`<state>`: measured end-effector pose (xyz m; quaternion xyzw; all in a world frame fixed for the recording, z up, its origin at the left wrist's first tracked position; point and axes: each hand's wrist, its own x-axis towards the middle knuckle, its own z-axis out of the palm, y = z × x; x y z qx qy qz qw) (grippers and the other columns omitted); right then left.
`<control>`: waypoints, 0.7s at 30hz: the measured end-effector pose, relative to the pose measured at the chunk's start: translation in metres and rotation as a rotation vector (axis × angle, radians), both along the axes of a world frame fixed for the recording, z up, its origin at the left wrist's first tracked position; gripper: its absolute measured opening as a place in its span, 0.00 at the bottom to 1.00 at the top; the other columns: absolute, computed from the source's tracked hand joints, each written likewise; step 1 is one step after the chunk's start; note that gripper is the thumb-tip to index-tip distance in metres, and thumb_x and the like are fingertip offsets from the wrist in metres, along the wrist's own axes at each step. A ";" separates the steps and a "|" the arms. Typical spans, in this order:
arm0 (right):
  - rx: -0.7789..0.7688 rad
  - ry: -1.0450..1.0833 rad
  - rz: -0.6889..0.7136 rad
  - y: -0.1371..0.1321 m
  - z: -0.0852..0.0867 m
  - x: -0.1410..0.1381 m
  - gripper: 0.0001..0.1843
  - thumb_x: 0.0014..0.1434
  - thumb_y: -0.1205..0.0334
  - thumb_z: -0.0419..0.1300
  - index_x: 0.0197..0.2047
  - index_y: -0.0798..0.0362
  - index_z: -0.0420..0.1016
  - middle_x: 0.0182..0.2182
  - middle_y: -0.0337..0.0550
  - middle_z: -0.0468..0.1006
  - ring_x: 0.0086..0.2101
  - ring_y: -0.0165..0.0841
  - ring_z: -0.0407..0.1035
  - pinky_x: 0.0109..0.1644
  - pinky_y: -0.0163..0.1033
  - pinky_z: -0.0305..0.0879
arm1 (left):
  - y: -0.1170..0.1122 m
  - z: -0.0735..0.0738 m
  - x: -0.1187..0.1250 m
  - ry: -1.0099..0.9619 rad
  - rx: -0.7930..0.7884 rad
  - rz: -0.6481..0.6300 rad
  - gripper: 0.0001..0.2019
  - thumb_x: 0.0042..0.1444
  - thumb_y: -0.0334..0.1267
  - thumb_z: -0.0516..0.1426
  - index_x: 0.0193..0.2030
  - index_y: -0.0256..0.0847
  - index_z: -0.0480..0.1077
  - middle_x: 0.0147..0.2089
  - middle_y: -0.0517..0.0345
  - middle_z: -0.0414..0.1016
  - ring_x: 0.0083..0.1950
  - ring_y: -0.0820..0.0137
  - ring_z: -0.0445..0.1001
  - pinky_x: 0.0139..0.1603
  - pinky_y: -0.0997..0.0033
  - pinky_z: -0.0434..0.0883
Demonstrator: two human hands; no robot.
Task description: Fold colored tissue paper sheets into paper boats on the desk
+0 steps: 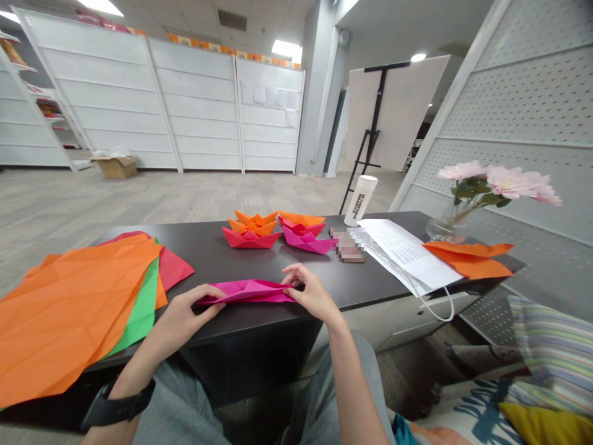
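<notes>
A folded magenta paper [250,290] lies flat near the front edge of the dark table [208,253]. My left hand [185,315] pinches its left end and my right hand [310,293] pinches its right end. Both hands have the fingers closed on the paper. Further back stand several finished paper boats: an orange one [254,217], a red one [250,239], a magenta one [308,241] and another orange one [301,218].
A stack of large orange, green and red sheets [78,303] covers the table's left. On the right lie printed white papers [403,250], folded orange paper [472,258], a vase of pink flowers [495,185] and a white cylinder [360,199]. An easel stands behind.
</notes>
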<state>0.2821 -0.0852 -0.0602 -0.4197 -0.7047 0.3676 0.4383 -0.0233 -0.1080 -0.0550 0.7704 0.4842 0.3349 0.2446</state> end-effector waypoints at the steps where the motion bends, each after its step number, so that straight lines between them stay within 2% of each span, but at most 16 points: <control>1: -0.001 -0.005 -0.008 0.000 0.000 0.000 0.09 0.55 0.64 0.63 0.41 0.52 0.73 0.33 0.39 0.79 0.36 0.33 0.73 0.43 0.39 0.66 | 0.000 0.000 0.000 0.000 0.019 0.003 0.13 0.59 0.51 0.57 0.39 0.45 0.76 0.45 0.54 0.78 0.48 0.62 0.77 0.52 0.64 0.74; 2: -0.006 -0.005 -0.014 -0.001 0.001 0.000 0.06 0.55 0.61 0.64 0.36 0.52 0.73 0.33 0.40 0.79 0.36 0.33 0.73 0.43 0.40 0.67 | 0.000 0.000 0.000 0.001 0.047 0.012 0.14 0.59 0.52 0.57 0.37 0.45 0.76 0.46 0.54 0.78 0.49 0.61 0.76 0.53 0.63 0.73; 4: -0.028 0.026 -0.004 -0.002 0.002 -0.001 0.09 0.56 0.58 0.64 0.30 0.52 0.70 0.34 0.42 0.79 0.36 0.34 0.73 0.42 0.40 0.68 | 0.001 -0.001 0.000 0.014 0.110 0.045 0.15 0.58 0.53 0.58 0.34 0.45 0.76 0.49 0.52 0.75 0.54 0.59 0.74 0.58 0.59 0.71; 9: -0.091 0.100 0.074 -0.005 0.006 -0.001 0.15 0.56 0.55 0.64 0.29 0.51 0.62 0.38 0.45 0.81 0.36 0.34 0.75 0.41 0.39 0.70 | 0.003 -0.002 0.000 0.023 0.109 0.094 0.15 0.57 0.53 0.58 0.33 0.44 0.76 0.62 0.50 0.69 0.64 0.54 0.67 0.65 0.51 0.64; 11: -0.099 0.097 0.088 -0.006 0.007 -0.001 0.14 0.56 0.57 0.64 0.29 0.51 0.61 0.38 0.44 0.80 0.35 0.33 0.74 0.40 0.38 0.69 | 0.004 -0.002 0.000 0.004 0.062 0.077 0.15 0.58 0.53 0.58 0.35 0.44 0.75 0.60 0.50 0.71 0.61 0.55 0.69 0.63 0.51 0.65; 15: -0.125 0.138 0.127 -0.008 0.011 0.000 0.08 0.55 0.64 0.61 0.30 0.51 0.63 0.40 0.45 0.79 0.37 0.33 0.74 0.39 0.37 0.68 | 0.005 -0.001 0.001 -0.011 0.016 0.054 0.14 0.60 0.52 0.56 0.36 0.45 0.76 0.50 0.53 0.78 0.53 0.59 0.76 0.58 0.56 0.71; 18: -0.116 0.138 0.162 -0.009 0.014 0.001 0.04 0.53 0.69 0.58 0.29 0.52 0.66 0.42 0.47 0.79 0.42 0.36 0.74 0.44 0.39 0.68 | 0.005 -0.001 0.001 -0.020 0.079 0.098 0.13 0.58 0.51 0.57 0.34 0.45 0.76 0.52 0.51 0.76 0.55 0.58 0.75 0.57 0.57 0.72; 21: -0.100 0.135 0.150 -0.008 0.014 0.002 0.05 0.51 0.71 0.56 0.27 0.52 0.66 0.43 0.47 0.79 0.44 0.37 0.74 0.45 0.40 0.68 | 0.005 -0.001 0.000 -0.001 0.090 0.101 0.11 0.55 0.48 0.59 0.33 0.44 0.77 0.55 0.49 0.74 0.58 0.56 0.73 0.58 0.55 0.71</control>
